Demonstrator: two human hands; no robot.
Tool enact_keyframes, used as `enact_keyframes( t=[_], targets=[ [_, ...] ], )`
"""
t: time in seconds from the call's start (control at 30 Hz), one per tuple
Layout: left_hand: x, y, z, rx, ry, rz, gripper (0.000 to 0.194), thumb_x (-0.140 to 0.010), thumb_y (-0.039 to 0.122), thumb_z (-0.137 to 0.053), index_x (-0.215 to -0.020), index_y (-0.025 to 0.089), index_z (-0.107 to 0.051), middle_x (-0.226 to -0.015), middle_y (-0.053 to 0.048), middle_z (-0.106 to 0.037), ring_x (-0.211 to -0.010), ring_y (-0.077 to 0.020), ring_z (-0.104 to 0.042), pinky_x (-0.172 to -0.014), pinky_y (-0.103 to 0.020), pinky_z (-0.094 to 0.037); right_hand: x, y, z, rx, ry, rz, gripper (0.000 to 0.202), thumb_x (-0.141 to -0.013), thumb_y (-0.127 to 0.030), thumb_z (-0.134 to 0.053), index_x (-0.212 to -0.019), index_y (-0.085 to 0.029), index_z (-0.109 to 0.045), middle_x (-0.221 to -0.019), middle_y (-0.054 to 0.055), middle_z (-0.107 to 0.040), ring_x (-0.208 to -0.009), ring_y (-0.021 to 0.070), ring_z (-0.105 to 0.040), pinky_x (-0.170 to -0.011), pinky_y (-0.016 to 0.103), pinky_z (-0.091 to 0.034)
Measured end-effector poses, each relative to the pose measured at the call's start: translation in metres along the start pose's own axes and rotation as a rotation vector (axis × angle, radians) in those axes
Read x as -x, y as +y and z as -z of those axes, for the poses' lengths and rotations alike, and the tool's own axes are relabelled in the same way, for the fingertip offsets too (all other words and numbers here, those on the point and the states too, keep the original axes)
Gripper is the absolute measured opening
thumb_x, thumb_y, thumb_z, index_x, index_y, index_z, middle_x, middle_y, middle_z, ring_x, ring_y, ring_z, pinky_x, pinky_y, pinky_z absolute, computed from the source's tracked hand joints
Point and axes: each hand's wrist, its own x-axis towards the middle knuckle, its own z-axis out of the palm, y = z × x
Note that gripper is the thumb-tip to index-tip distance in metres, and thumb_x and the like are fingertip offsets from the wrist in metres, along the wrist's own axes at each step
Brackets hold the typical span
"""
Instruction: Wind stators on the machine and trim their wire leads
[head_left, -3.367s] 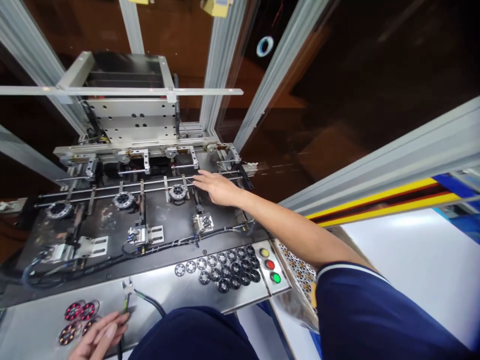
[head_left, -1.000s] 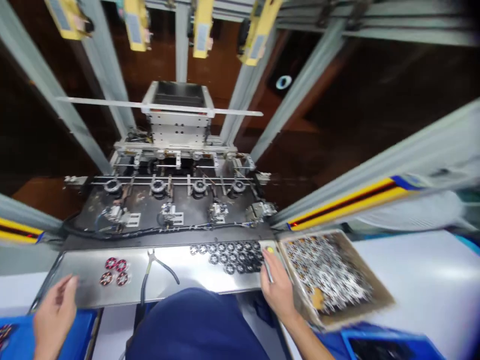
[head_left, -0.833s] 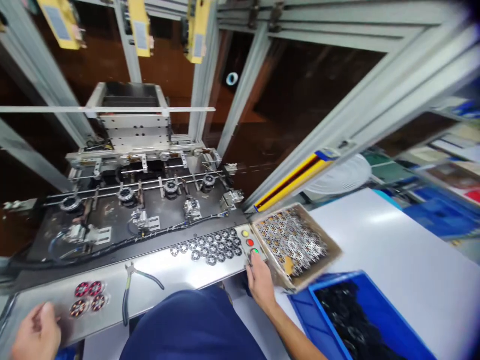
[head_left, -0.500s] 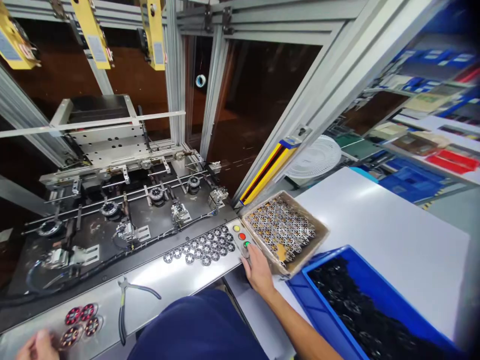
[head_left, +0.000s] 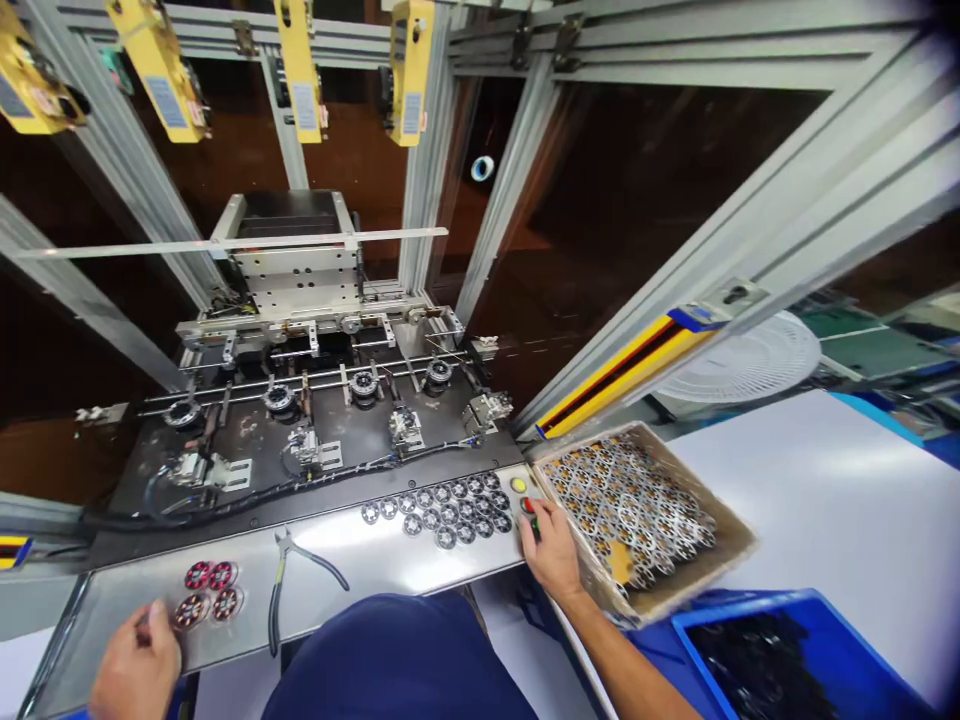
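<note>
My right hand (head_left: pixel 553 552) is at the button panel beside the cardboard box, fingertips over the red button (head_left: pixel 528 505) and the green button (head_left: pixel 535 525). Its thumb stands apart from the fingers, and it holds nothing I can see. At the lower left, my left hand (head_left: pixel 139 660) is curled at the metal ledge, thumb and forefinger close together. Whatever is between them is hidden. Just right of it lie several copper-wound rings (head_left: pixel 225 604). Several dark rings with silvery centres (head_left: pixel 448 514) lie in rows left of the buttons. Cutting pliers (head_left: pixel 279 590) rest with handles spread on the ledge.
Behind the ledge stands a machine with clamps and round fixtures (head_left: pixel 364 386). The cardboard box (head_left: pixel 739 540) holds layered metal parts. A blue bin (head_left: pixel 817 605) contains black parts. A yellow light-curtain post (head_left: pixel 607 375) rises by the box, before a white fan (head_left: pixel 765 360).
The view has swung left, so the bench appears farther right and more of my left hand shows. My right hand stays at the buttons, its fingertips now nearer the red one.
</note>
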Motion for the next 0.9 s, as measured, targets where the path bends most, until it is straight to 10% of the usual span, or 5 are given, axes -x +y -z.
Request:
enact_keyframes(
  t=[0.9],
  targets=[
    [0.023,0.016,0.005,-0.075,-0.077,0.172,0.032,-0.093,0.035,-0.060,-0.118,0.016,-0.061,-0.118,-0.009,-0.065,-0.102,-0.0220,-0.065,-0.087,-0.044,-0.055,0.011,0.025,0.006,-0.035,-0.021,0.171,0.067,-0.092,-0.050,-0.038,-0.137,-0.003,-0.055,-0.094,0.027,-0.067,-0.088,0.0463,-0.066,-0.073,0.062,-0.054]
  ],
)
